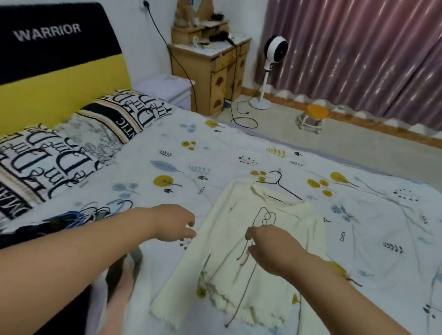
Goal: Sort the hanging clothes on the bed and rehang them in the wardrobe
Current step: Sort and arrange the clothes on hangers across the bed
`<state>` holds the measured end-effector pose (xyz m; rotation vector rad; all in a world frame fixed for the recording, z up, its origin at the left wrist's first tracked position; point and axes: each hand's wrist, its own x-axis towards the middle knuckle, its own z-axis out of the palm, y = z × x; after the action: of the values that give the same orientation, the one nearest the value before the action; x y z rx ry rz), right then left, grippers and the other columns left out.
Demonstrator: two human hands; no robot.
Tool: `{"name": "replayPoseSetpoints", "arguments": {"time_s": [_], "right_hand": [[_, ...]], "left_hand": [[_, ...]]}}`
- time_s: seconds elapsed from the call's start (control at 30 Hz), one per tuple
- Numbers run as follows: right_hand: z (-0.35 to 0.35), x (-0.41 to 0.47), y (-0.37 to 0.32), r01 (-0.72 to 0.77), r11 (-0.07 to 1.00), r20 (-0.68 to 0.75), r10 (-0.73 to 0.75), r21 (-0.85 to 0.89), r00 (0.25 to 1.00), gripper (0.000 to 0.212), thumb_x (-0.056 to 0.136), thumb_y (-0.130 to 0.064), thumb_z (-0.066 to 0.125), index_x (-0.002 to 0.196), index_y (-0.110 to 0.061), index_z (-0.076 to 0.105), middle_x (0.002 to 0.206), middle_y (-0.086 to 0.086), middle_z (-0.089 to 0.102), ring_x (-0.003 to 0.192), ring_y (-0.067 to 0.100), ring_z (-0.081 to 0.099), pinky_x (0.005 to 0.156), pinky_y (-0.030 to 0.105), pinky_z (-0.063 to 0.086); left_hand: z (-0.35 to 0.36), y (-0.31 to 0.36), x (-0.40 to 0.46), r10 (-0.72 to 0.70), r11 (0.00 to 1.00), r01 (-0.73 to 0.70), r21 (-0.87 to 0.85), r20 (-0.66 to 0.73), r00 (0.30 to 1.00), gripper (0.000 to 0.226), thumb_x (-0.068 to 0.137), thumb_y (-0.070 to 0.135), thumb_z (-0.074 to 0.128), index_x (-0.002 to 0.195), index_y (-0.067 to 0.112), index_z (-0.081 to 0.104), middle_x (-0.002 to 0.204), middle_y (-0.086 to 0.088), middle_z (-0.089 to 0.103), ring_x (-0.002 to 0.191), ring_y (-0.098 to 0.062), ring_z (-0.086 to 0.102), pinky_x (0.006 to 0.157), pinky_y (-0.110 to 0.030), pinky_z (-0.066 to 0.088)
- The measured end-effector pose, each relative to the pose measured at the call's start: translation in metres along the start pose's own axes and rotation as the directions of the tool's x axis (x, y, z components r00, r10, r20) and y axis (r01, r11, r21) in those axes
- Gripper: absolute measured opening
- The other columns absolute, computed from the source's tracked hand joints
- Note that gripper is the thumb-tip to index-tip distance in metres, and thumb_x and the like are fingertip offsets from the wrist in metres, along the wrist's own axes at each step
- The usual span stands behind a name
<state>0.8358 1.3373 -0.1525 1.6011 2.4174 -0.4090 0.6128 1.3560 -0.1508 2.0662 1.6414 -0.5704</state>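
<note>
Two bare hands reached over cream top (258,252) spread flat on bed (368,231). Right hand (274,248) above top's middle, fingers curled by dark drawstring, grip unclear. Left hand (176,223) just beside top's left edge, fingers loosely open. Black hanger (279,187) poked from top's collar. Blue hangers (92,214) lay left of top. Pillows (66,139) beyond.

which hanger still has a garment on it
The black wire hanger, lying mid-bed inside the collar of the cream top. The blue hangers bunched near the pillows look bare.
</note>
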Motion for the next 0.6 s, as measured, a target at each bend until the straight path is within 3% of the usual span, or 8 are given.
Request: {"name": "replayPoseSetpoints", "arguments": {"time_s": [0.2,0.4,0.6], "right_hand": [[-0.015,-0.032,-0.071,0.133,0.991,-0.018,-0.132,0.027,0.991,0.034,0.098,-0.022,0.039,0.13,-0.013,0.047,0.127,0.011,0.054,0.117,0.027,0.05,0.091,0.033,0.043],[-0.004,-0.051,-0.142,0.21,0.974,-0.002,-0.211,0.09,0.978,0.033,0.097,-0.023,0.04,0.128,-0.016,0.05,0.129,0.009,0.053,0.117,0.027,0.05,0.093,0.033,0.044],[0.014,-0.051,-0.214,0.277,0.959,0.038,-0.28,0.068,0.959,0.033,0.097,-0.022,0.041,0.127,-0.012,0.051,0.129,0.012,0.054,0.12,0.028,0.048,0.094,0.034,0.042]], "left_hand": [[0.018,-0.037,-0.101,-0.112,0.992,0.108,-0.068,-0.062,0.992,0.042,0.097,0.038,0.041,0.131,0.014,0.047,0.134,-0.005,0.051,0.121,-0.022,0.046,0.094,-0.029,0.036],[0.054,-0.089,-0.175,-0.216,0.97,0.204,-0.131,-0.078,0.973,0.03,0.096,0.036,0.044,0.108,0.013,0.057,0.118,-0.011,0.06,0.1,-0.023,0.054,0.083,-0.03,0.039],[0.094,-0.145,-0.229,-0.318,0.929,0.301,-0.216,-0.049,0.947,0.036,0.097,0.036,0.044,0.123,0.014,0.054,0.121,-0.004,0.058,0.11,-0.021,0.053,0.085,-0.027,0.039]]}}
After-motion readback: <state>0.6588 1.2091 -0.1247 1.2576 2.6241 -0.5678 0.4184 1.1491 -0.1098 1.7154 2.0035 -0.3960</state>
